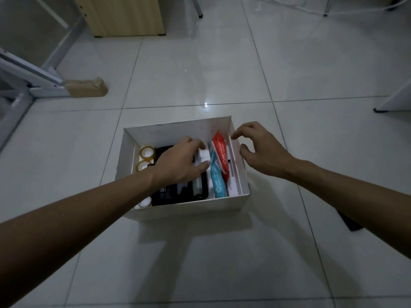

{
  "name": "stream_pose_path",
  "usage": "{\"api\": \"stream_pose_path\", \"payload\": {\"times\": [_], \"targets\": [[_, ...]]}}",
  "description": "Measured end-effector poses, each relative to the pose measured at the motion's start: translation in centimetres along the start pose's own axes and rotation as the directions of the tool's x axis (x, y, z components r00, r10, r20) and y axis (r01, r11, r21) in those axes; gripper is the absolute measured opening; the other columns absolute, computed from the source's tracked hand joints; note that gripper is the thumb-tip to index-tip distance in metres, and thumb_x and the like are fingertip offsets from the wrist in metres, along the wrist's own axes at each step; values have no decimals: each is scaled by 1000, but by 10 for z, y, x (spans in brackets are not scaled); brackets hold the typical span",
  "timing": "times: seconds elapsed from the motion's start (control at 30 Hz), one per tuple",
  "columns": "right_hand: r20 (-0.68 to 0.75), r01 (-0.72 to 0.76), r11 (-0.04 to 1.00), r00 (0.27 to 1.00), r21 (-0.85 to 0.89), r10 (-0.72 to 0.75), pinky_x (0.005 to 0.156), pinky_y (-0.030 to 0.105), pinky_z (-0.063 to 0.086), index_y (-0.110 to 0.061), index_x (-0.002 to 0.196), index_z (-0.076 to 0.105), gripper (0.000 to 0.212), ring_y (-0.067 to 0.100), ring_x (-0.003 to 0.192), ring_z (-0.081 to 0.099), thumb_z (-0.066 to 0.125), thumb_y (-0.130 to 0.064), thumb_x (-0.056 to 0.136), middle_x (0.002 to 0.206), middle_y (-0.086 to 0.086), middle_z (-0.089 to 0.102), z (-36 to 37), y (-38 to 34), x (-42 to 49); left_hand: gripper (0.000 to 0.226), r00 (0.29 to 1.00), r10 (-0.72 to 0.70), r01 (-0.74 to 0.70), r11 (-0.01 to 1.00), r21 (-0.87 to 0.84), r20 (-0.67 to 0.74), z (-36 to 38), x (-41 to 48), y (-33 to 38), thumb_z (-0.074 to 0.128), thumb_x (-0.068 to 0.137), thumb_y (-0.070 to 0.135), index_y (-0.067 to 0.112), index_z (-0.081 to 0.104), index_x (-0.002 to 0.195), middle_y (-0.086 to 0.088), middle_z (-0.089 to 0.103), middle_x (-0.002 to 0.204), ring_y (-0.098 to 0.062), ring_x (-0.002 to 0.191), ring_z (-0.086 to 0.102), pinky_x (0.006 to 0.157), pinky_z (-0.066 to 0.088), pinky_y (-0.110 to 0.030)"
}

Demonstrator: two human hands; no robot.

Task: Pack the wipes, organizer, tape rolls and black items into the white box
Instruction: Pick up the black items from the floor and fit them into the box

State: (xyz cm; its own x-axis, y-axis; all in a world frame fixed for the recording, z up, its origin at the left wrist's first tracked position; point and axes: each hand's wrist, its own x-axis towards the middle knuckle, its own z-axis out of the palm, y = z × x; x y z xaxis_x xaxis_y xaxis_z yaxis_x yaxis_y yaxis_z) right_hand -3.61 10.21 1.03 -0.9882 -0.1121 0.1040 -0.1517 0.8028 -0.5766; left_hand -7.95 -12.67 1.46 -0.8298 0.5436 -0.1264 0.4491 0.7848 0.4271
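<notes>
1. White box sits on the tiled floor, open top, mostly packed.
2. Inside: tape rolls stacked along the left wall, black items in the middle, a white organizer piece right of them, then a blue pack of wipes and a red pack of wipes standing on edge near the right wall. A thin white divider runs just inside that wall.
3. Left hand is down in the box, palm over the black items, fingers and thumb spread onto the white organizer piece. Pressing or steadying; can't tell if it is actually clamped on it.
4. Right hand hovers over the right rim, fingers curled but apart, holding nothing. Fingertips are just beside the divider's top edge.
5. Judgement: this is the settling step, seating the organizer and straightening the wipes.
6. To do it well: push the organizer straight down, not sideways, so the blue pack doesn't get pinched. Use the right hand to hold the divider upright while the left presses.
7. Something dark lies on the floor right of the box, partly hidden by the right arm; can't identify it. Worth checking whether it belongs in the box.
</notes>
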Motion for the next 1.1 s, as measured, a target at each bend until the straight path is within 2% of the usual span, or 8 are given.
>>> {"api": "stream_pose_path", "payload": {"times": [0.1,0.23,0.4,0.6,0.73,0.83,0.97,1.1], "targets": [[-37,-12,1000,999,7,13,94,19,37,-19,122,58,30,0,112,42,56,-12,93,129,0,53,-5,7,-12,62,985,167,-162,982,95,-45,1,0,15,60,85,57,23,46,135,-1,49,131,-11,102,51,82,48,-26],[-21,-50,999,999,-17,50,98,24,40,-18,123,58,31,7,113,49,54,-11,93,126,0,56,-27,30,-35,78,933,359,-345,898,273,-3,11,8,49,48,83,71,24,36,144,-4,37,149,-22,130,40,104,40,-44],[-15,-297,948,955,-114,297,96,31,42,-16,122,59,30,22,116,53,55,-16,92,125,6,59,-53,81,-63,85,879,459,-474,808,349,131,32,26,98,37,83,75,23,26,149,-9,29,156,-29,143,25,113,26,-52],[142,-625,606,629,-491,764,95,43,44,-14,136,41,55,35,121,46,59,-36,88,136,16,43,-53,129,-118,88,852,428,-520,754,400,302,60,33,117,28,83,77,21,21,151,-11,29,156,-31,146,19,116,9,-61],[169,-768,466,439,-438,882,87,39,48,-15,146,22,73,39,121,47,65,-27,88,144,22,29,-44,143,-152,83,862,406,-501,777,382,305,65,32,115,27,85,73,20,29,148,-9,40,150,-27,140,33,116,12,-60],[168,-727,525,508,-442,845,77,35,48,-11,141,26,63,37,108,54,62,-16,90,139,24,32,-40,147,-161,82,856,410,-509,771,383,314,65,33,116,27,85,72,19,31,147,-10,42,149,-27,139,34,116,13,-60],[138,-712,634,625,-303,768,58,28,40,-12,103,39,38,27,83,51,69,-24,83,116,21,52,-42,137,-145,81,876,403,-479,793,377,265,63,34,115,30,85,72,18,36,144,-11,45,145,-28,136,36,115,16,-57],[-10,-688,726,726,-7,688,69,29,47,-11,107,55,42,25,85,59,77,-29,76,100,10,62,-52,92,-100,75,893,437,-448,838,312,109,45,38,110,39,84,70,20,44,140,-7,50,141,-24,132,41,113,26,-49]]}}
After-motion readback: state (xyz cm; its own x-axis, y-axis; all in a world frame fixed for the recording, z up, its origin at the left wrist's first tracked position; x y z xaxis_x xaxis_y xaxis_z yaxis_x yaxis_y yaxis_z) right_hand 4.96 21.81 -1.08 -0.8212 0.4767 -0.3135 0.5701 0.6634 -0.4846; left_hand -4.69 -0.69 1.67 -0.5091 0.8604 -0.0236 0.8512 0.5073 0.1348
